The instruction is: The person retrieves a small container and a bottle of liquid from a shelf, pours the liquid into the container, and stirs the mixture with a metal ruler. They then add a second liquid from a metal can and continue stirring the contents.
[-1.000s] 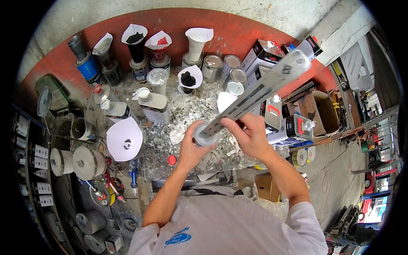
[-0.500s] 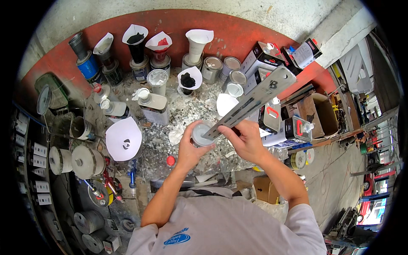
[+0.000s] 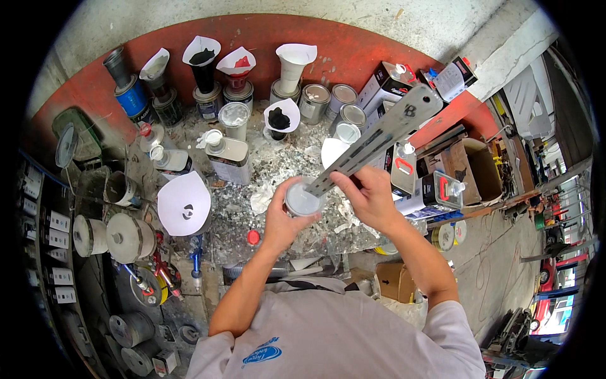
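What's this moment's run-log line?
left hand: holding cup; right hand: gripping slotted metal strip; strip: lower end in cup; red cap: on bench

"What's at the centre?"
"A smooth, translucent plastic cup (image 3: 303,201); toward two o'clock, a dull metal strip (image 3: 394,126)."
"And around them?"
"Rough, crusted surface (image 3: 230,221); at nine o'clock, smooth matt paper (image 3: 178,199)."

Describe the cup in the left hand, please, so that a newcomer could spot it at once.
Find the spattered bench before the red panel. Over its near part, the left hand holds a small round cup, pale grey inside. Unlike the containers beyond, it has a slotted metal strip in it, held by the right hand.
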Available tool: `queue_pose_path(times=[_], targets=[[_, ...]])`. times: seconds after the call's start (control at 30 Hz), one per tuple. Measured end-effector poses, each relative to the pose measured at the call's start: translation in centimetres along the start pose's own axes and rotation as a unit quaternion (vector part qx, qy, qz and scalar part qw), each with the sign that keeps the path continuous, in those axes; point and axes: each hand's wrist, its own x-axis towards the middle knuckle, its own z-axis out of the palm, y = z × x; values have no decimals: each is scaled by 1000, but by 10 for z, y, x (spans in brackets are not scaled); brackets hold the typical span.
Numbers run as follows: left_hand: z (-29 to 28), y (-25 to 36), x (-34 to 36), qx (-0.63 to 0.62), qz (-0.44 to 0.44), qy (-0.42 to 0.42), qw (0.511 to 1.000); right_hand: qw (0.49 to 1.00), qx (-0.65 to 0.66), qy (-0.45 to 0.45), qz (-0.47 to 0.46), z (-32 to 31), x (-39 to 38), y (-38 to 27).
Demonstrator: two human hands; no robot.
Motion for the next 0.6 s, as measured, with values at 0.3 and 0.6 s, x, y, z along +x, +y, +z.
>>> queue_pose_path(times=[0.3,0.6], targets=[[2,-14,0,-14,-6,3,1000,998,57,-4,15,5,-8,-20],[5,-7,-1,0,8,1,1000,1000,6,29,2,-3,5,-7]])
